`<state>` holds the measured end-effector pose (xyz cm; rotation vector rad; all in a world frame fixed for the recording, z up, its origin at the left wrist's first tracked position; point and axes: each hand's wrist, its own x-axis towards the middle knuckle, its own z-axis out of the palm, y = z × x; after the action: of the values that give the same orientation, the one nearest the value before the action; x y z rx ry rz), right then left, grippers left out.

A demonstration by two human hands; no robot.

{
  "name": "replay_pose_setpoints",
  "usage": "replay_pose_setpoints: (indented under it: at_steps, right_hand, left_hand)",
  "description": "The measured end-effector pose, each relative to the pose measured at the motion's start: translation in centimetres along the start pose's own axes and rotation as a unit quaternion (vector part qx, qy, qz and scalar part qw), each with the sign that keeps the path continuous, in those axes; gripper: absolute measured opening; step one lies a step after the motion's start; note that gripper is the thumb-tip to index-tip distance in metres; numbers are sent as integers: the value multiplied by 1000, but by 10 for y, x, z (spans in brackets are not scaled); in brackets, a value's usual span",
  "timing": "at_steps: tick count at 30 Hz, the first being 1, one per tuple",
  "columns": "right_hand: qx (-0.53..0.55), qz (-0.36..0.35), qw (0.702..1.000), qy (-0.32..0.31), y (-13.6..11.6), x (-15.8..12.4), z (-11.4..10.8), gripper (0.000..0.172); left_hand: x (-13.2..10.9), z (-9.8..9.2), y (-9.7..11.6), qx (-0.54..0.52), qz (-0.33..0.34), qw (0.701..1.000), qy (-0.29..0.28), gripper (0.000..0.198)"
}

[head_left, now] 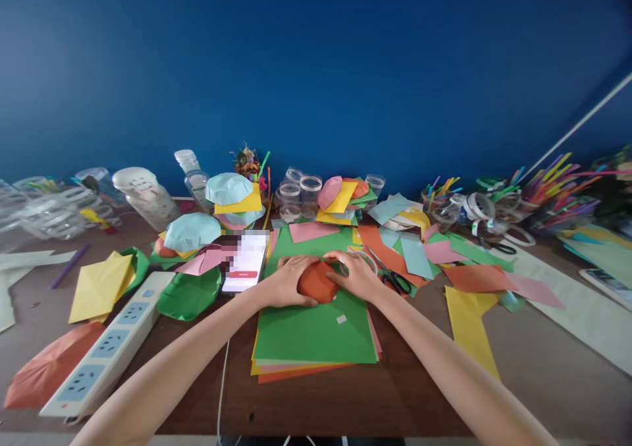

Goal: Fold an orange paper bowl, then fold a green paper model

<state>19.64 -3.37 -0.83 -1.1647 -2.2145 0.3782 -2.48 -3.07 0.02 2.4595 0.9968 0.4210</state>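
Observation:
A folded orange paper piece (318,282) with a rounded outline lies over a stack of coloured sheets (316,334), green on top. Around its left side curls my left hand (289,281), thumb along the near edge. My right hand (354,273) is bent at its right side, fingertips pressed to the paper; some fingers are hidden. A small white scrap (342,319) rests on the green sheet. Just beyond my right hand is a clear roll of tape (369,261), partly covered. Black-handled scissors (396,282) lie to its right.
Left of the stack are a phone (241,265), folded green paper (190,294) and a white power strip (106,347). Paper offcuts (467,314) spread on the right. Clear plastic cups (310,195) and bundles of coloured sticks (557,186) line the blue wall.

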Motion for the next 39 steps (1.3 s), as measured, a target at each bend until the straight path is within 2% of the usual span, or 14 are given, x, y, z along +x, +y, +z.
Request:
replay_pose_setpoints:
  at_steps: [5,9,12,17,25,30,33,36,39]
  right_hand:
    - [15,36,999,30,0,0,-2,29]
    - [6,36,999,18,-2,-2,-3,32]
    - [-9,24,1000,-9,-3,-4,-3,36]
    - [-6,30,999,-9,-1,-3,-3,31]
    - [38,63,997,12,2,-2,-2,31]
    - [105,101,989,38,3,-2,-2,26]
    - [245,160,955,57,3,1,-2,24]
    - [413,203,886,56,1,3,-3,28]
    - [508,219,832,44,-4,3,-1,37]
  left_hand:
    - [0,4,9,21,-37,998,50,81]
    - [-1,6,12,30,-62,995,70,93]
    - [-1,7,11,23,-52,996,69,97]
    - [0,10,11,17,-23,998,63,84]
    - [1,16,9,44,-21,993,109,77]
    - [1,13,13,52,-24,987,150,78]
    - [1,9,18,46,-22,981,189,74]
    - [2,7,20,39,-25,976,215,72]
    - [2,7,20,33,-28,973,228,70]
